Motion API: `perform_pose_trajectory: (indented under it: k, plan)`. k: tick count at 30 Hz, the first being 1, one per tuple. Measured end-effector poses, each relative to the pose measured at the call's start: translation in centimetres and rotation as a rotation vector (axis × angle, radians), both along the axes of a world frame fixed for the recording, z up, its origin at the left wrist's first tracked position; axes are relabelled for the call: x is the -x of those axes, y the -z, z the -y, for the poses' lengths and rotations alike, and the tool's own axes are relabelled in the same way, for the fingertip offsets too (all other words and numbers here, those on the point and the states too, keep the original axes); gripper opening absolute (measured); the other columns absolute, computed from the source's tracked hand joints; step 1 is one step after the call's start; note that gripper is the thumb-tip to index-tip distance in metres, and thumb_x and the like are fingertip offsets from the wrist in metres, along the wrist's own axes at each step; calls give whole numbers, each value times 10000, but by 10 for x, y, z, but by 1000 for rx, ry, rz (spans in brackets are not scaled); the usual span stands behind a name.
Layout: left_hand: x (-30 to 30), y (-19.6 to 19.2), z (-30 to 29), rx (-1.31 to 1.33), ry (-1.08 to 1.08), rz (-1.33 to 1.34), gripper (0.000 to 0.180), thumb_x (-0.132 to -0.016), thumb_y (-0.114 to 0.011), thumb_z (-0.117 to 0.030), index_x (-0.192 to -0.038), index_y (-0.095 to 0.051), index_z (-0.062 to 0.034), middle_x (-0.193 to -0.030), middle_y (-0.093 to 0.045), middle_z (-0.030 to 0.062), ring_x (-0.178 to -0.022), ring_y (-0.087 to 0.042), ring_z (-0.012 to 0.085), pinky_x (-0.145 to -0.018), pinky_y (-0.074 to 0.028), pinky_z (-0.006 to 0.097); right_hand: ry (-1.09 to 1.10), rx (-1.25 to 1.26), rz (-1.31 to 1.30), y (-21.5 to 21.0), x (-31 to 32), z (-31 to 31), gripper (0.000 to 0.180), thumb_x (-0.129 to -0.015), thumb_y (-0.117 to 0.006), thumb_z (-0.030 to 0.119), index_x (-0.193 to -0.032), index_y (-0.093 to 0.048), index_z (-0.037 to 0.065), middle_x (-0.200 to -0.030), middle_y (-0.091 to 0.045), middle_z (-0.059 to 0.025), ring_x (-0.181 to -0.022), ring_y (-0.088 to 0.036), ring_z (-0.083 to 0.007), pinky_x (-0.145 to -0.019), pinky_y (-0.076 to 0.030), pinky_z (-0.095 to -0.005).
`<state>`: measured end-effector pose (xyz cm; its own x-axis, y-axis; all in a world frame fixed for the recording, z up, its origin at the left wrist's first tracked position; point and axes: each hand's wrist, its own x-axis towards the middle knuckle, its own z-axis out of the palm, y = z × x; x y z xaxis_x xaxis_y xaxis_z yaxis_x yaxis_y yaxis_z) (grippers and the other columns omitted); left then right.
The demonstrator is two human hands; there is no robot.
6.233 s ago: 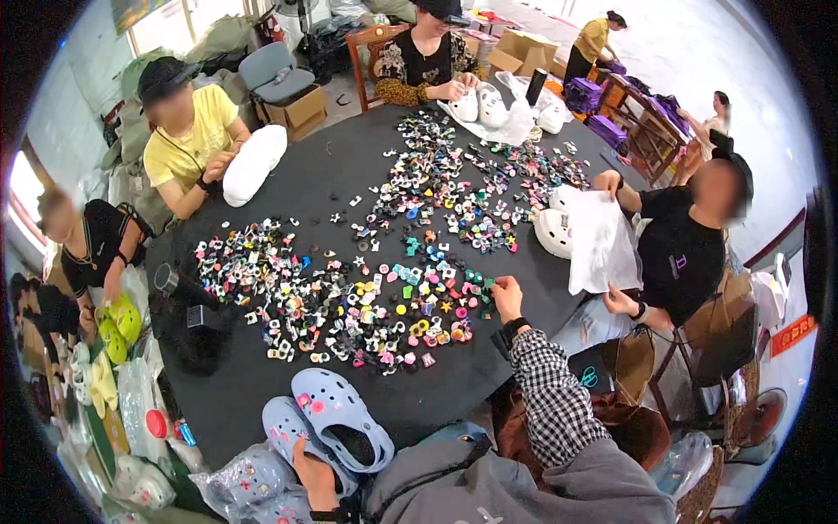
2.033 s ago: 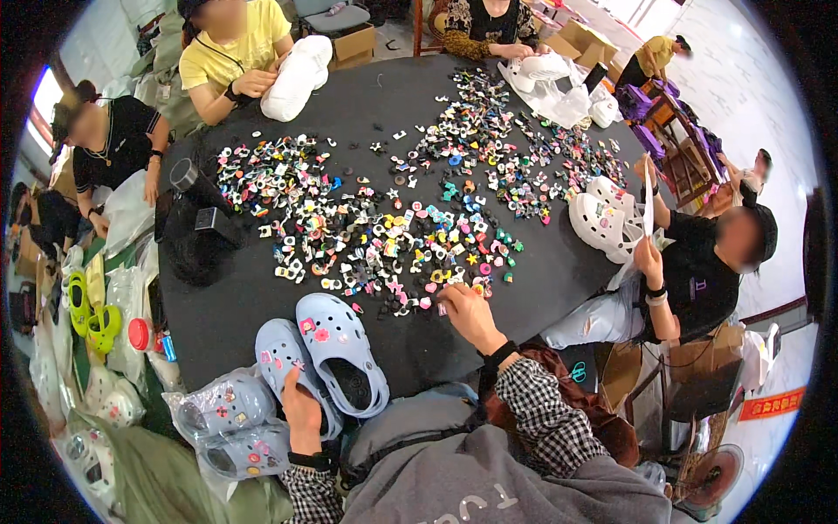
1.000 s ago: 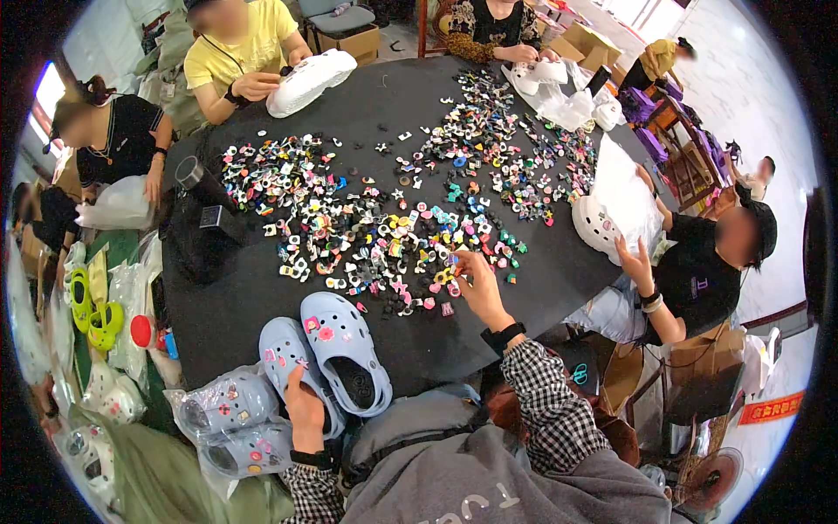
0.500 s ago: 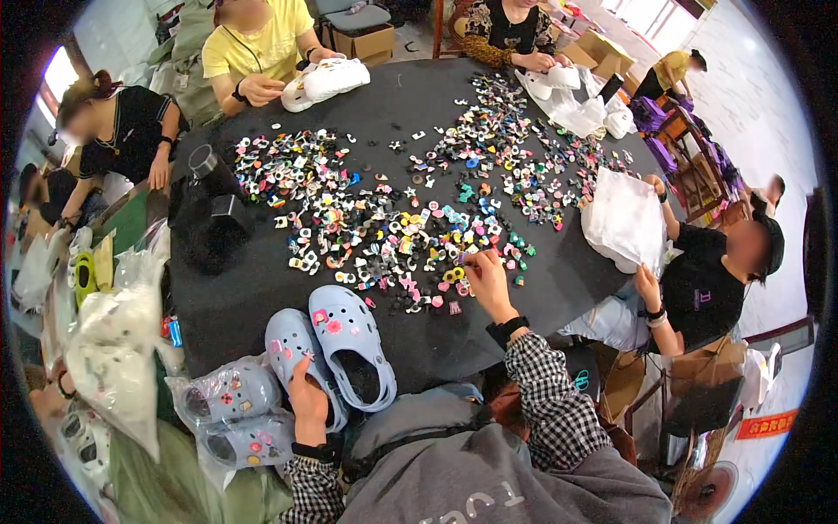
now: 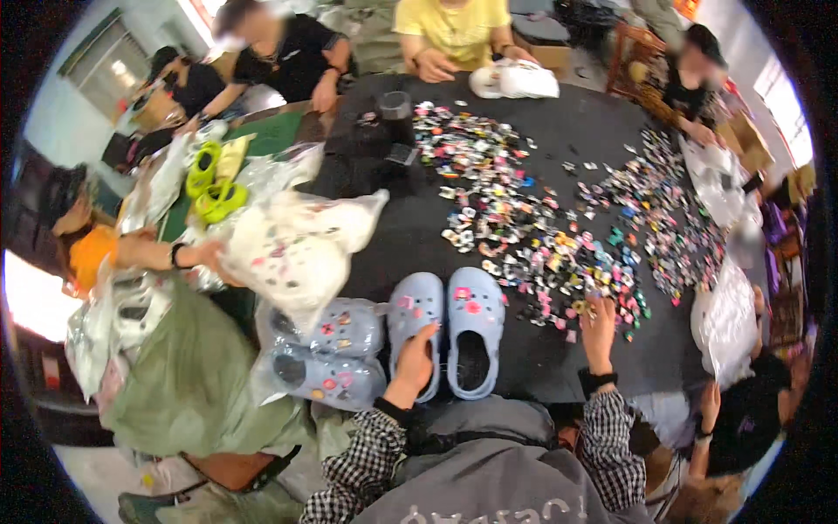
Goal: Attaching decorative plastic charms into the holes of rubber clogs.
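A pair of light-blue clogs stands on the black table in front of me, toes pointing away. My left hand (image 5: 414,365) grips the side of the left clog (image 5: 415,297), its fingers partly inside the opening. Close beside it is the right clog (image 5: 476,306), with pink charms on its toe. At the near edge of a spread of small colourful shoe charms (image 5: 559,249), my right hand (image 5: 600,330) has its fingertips pinched together. A small purplish charm (image 5: 595,297) shows at these fingertips, partly hidden and blurred.
Left of the clogs lies another blue pair in a clear bag (image 5: 327,354). Beyond it, a co-worker's hand (image 5: 209,258) holds a bag of white clogs (image 5: 292,244) over the table edge. A dark cup (image 5: 395,118) stands farther back. Other people sit around the table (image 5: 559,367).
My view has swung left, so the table appears farther right. A co-worker in orange has come into view at the left, with a hand on the white clogs' bag. My left hand stays on the clog.
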<state>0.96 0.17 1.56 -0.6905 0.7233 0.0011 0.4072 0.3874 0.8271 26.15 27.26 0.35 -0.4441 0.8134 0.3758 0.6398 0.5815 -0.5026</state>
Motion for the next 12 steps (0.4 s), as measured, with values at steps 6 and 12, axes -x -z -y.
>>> perform_pose_trajectory:
  k: [6,12]
  plan:
    - [-9,-11,11,-123,-7,-109,335,-865,-465,7,-1195,-517,-29,-826,-552,164,-770,-499,301,-730,-389,371,-241,100,-10,-16,19,38,248,-773,-624,-20,-1014,-572,3,-1049,-541,-150,-976,-536,-326,-840,-439,-376]
    - [-7,-53,45,-134,73,744,534,-916,-543,-200,-1402,-359,-75,-1437,-352,101,-1333,-288,120,-1062,-214,220,-200,157,7,-14,18,43,239,-786,-635,-1,-1019,-585,23,-1075,-540,-143,-1023,-529,-313,-877,-429,-391]
